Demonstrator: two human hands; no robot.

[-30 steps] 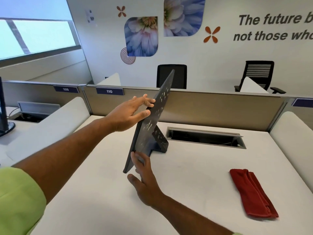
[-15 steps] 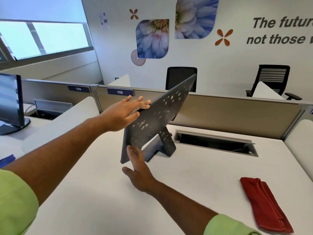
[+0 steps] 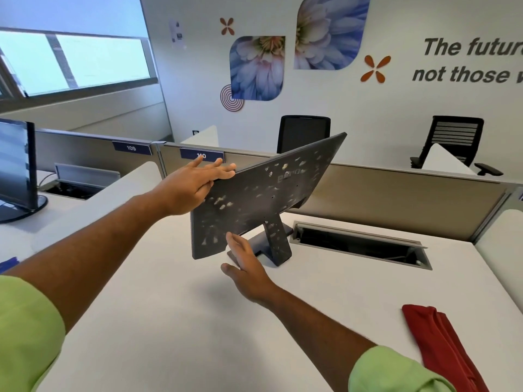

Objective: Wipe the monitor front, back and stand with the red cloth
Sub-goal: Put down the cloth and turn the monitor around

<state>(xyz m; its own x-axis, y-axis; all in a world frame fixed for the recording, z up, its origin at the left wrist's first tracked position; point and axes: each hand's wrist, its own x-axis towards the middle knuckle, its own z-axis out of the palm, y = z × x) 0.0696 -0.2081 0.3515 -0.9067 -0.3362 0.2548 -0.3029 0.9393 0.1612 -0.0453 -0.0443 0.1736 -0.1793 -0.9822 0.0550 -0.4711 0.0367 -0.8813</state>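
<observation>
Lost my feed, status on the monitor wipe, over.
Left hand open, fingers over the monitor top corner. Right hand open, at its lower edge. Spotted back faces us. Cloth untouched on desk. Nothing in the way.

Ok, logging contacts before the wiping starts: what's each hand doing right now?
Left hand: open, straight fingers on the monitor's top left corner.
Right hand: open, fingertips at the monitor's lower edge.
</observation>
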